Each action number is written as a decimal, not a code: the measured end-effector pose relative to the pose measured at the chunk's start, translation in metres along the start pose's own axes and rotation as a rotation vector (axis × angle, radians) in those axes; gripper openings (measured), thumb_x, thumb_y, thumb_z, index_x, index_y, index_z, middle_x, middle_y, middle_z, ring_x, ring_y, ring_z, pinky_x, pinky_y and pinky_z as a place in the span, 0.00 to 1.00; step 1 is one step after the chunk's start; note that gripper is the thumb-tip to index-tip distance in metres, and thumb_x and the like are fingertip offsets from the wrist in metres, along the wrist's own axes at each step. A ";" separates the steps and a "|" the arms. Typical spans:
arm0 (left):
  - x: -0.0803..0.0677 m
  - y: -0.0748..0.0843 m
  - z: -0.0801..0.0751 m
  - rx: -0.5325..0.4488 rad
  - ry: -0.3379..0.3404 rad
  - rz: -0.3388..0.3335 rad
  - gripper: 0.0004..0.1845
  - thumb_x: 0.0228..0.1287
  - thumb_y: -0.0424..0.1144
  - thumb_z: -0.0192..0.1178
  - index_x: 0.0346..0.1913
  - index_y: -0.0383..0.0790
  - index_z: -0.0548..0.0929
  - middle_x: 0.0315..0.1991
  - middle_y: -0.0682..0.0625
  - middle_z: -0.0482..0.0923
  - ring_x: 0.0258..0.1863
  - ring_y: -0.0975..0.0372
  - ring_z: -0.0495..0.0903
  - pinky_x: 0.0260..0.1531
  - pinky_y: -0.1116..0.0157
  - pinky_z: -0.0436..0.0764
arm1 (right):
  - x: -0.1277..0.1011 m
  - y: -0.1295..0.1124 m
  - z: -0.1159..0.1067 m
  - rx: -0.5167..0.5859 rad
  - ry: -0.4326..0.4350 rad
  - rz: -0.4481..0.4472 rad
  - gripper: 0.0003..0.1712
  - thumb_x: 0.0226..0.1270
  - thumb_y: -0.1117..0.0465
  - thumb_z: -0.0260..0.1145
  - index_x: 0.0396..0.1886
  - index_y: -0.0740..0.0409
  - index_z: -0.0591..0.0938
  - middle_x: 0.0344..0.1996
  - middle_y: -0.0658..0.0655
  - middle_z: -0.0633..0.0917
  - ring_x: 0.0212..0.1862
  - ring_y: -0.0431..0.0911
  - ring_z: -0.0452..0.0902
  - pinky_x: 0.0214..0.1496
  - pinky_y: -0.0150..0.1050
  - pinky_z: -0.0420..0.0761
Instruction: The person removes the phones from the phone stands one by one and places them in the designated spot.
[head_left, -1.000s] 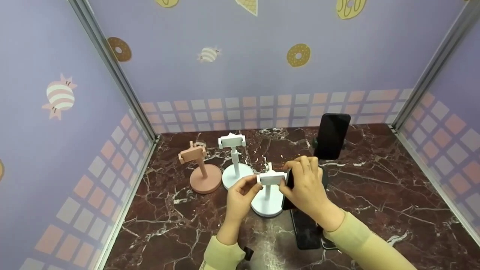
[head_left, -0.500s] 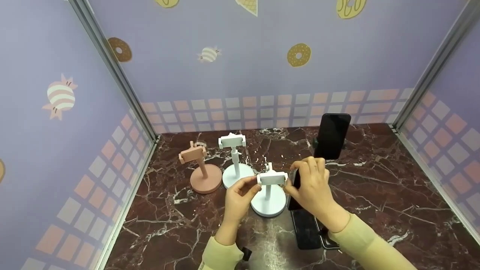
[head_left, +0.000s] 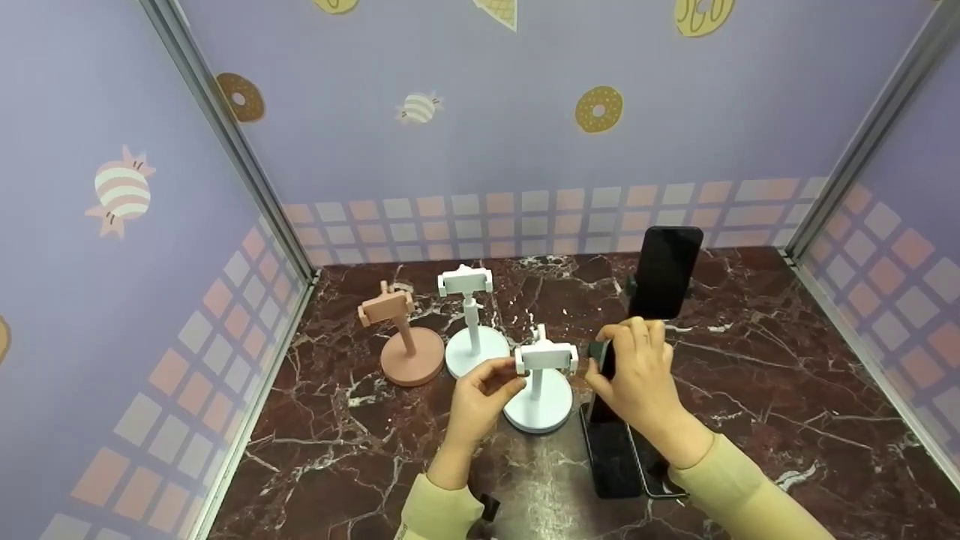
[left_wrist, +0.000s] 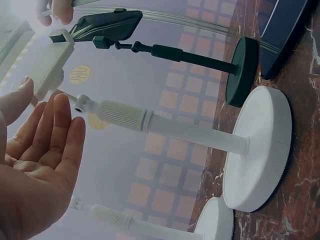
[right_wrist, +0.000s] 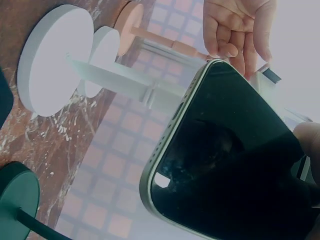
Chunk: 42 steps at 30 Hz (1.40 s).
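My left hand (head_left: pixel 489 381) hovers at the left end of the clamp on the near white phone stand (head_left: pixel 541 375), fingers relaxed; in the left wrist view the palm (left_wrist: pixel 37 145) lies open beside the clamp (left_wrist: pixel 56 59). To the right of that clamp, my right hand (head_left: pixel 637 369) grips a dark phone (head_left: pixel 602 369) upright on its edge, a small gap apart from the clamp. The right wrist view shows the phone's black screen (right_wrist: pixel 235 165) close up, with a fingertip on its right edge.
A second white stand (head_left: pixel 469 315) and a pink stand (head_left: pixel 403 337) stand behind on the left. A dark green stand holds another phone (head_left: pixel 664 271) at the back right. One more phone (head_left: pixel 611 459) lies flat near the front. Booth walls close three sides.
My right hand has carried the dark phone to the right, away from the near white stand's clamp. My left hand has stayed by the clamp's left end.
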<state>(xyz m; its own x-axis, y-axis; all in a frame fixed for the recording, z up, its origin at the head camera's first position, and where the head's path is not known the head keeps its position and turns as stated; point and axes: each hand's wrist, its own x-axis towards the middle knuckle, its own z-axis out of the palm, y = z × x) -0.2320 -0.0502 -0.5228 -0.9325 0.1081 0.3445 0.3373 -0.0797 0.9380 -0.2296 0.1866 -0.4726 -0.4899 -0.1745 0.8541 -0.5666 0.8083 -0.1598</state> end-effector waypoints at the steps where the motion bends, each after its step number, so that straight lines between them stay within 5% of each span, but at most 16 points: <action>1: 0.000 -0.001 0.000 0.005 -0.001 -0.008 0.16 0.62 0.25 0.70 0.52 0.22 0.83 0.46 0.27 0.85 0.42 0.69 0.86 0.46 0.72 0.85 | -0.001 0.001 0.000 -0.006 -0.006 0.002 0.23 0.43 0.68 0.72 0.42 0.59 0.75 0.35 0.59 0.74 0.42 0.57 0.63 0.31 0.45 0.58; 9: 0.009 -0.012 0.004 0.032 0.065 -0.043 0.16 0.63 0.25 0.70 0.51 0.21 0.83 0.47 0.28 0.85 0.43 0.67 0.86 0.49 0.70 0.86 | -0.010 0.009 -0.002 -0.013 -0.023 0.038 0.23 0.43 0.67 0.72 0.42 0.59 0.75 0.34 0.58 0.73 0.42 0.57 0.64 0.32 0.45 0.60; 17: 0.021 -0.022 0.010 0.112 0.107 -0.060 0.19 0.63 0.25 0.68 0.57 0.25 0.83 0.53 0.31 0.85 0.55 0.45 0.85 0.58 0.62 0.85 | -0.019 0.017 -0.003 -0.027 -0.045 0.065 0.23 0.43 0.67 0.71 0.42 0.61 0.75 0.34 0.60 0.72 0.44 0.59 0.63 0.30 0.46 0.61; 24: 0.030 -0.027 0.018 0.188 0.098 -0.071 0.21 0.63 0.23 0.67 0.60 0.31 0.84 0.56 0.35 0.85 0.59 0.44 0.84 0.62 0.52 0.83 | -0.027 0.026 -0.003 -0.040 -0.076 0.102 0.22 0.45 0.66 0.70 0.43 0.60 0.75 0.36 0.61 0.74 0.44 0.60 0.64 0.30 0.49 0.63; 42: 0.042 -0.032 0.030 0.502 0.107 0.083 0.23 0.50 0.18 0.71 0.52 0.31 0.88 0.48 0.37 0.89 0.49 0.47 0.88 0.52 0.55 0.87 | -0.053 0.058 -0.007 -0.115 -0.143 0.179 0.23 0.45 0.66 0.72 0.43 0.60 0.74 0.35 0.62 0.71 0.41 0.59 0.62 0.29 0.52 0.67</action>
<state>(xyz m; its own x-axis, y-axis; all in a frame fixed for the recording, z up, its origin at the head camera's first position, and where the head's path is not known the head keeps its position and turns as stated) -0.2784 -0.0132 -0.5371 -0.8991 0.0179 0.4373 0.4065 0.4047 0.8192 -0.2322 0.2465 -0.5233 -0.6688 -0.0944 0.7374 -0.3876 0.8907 -0.2376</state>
